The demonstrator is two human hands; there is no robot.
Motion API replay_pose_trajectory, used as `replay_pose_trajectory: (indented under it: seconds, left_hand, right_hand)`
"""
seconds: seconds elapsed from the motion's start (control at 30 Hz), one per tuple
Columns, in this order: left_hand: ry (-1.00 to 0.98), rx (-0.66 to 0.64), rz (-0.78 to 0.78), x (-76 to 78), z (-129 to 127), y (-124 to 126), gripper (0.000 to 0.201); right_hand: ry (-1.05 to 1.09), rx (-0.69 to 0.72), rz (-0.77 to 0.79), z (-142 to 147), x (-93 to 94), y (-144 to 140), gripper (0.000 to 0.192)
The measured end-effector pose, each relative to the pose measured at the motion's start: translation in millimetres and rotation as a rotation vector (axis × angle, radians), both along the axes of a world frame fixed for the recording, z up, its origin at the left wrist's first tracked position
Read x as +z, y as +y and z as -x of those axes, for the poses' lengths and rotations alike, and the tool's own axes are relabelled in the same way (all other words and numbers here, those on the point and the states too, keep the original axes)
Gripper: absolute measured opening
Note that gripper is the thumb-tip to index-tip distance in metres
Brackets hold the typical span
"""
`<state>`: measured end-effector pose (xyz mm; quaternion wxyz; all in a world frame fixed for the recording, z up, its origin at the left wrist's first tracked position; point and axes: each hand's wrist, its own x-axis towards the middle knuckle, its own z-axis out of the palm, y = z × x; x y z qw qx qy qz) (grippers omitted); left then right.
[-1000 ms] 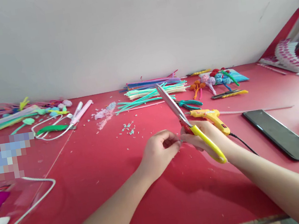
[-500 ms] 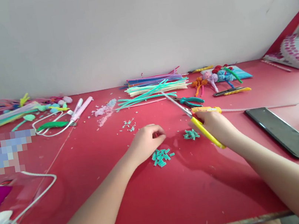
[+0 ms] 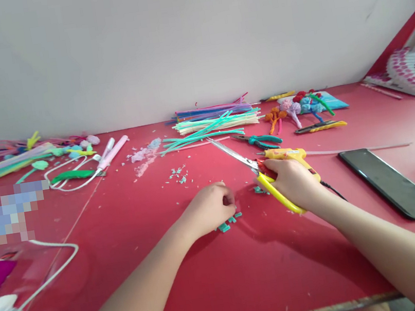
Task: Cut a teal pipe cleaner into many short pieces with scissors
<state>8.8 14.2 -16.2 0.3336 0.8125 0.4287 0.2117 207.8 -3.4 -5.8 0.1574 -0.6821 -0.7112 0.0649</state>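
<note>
Green pieces (image 3: 224,228) lie beside left fingers (image 3: 230,212), hold unclear; right fingers (image 3: 274,164) grip scissors (image 3: 248,162).

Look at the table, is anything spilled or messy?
Yes. Lilac and pink fluff and tiny green scraps lie scattered on the table, beyond the left hand. They look odd because the long stems nearby lie bunched together, while these crumbs are strewn loose. The scissors in the right hand show no visible damage.

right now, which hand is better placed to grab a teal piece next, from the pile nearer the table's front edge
The left hand, likely: it is close beside those teal pieces, while the right hand holds the scissors.
</note>
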Motion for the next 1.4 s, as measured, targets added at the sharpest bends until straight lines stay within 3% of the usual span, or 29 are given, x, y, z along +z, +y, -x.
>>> replay_pose_trajectory:
  seconds: [0.17, 0.3, 0.4, 0.9, 1.0, 1.2, 1.4]
  left_hand:
    - [-0.131, 0.122, 0.341, 6.4, -1, 3, 0.007]
    - [-0.286, 0.062, 0.583, 10.5, -4, -1, 0.009]
    - [-0.348, 0.027, 0.649, 10.7, -7, -5, 0.010]
    - [-0.312, 0.009, 0.496, 11.8, -14, -13, 0.014]
    - [-0.466, 0.083, 0.452, 13.5, -15, -11, 0.014]
    - [-0.817, 0.334, 0.335, 17.1, -9, -1, 0.013]
    - [-1.023, 0.413, 0.296, 16.8, -4, 4, 0.011]
  right_hand:
    - [0.205, 0.061, 0.061, 6, 3.5, -7, 0.021]
    - [0.497, 0.222, 0.322, 15, 6.0, -15, 0.018]
    - [0.595, 0.221, 0.370, 20, 6.7, -19, 0.014]
    - [0.601, 0.175, 0.264, 17, 3.9, -18, 0.014]
    - [0.513, 0.156, 0.159, 14, 3.8, -16, 0.021]
    - [0.141, 0.066, -0.007, 13, 2.4, -15, 0.029]
    - [-0.063, 0.057, -0.071, 15, -5.8, -15, 0.027]
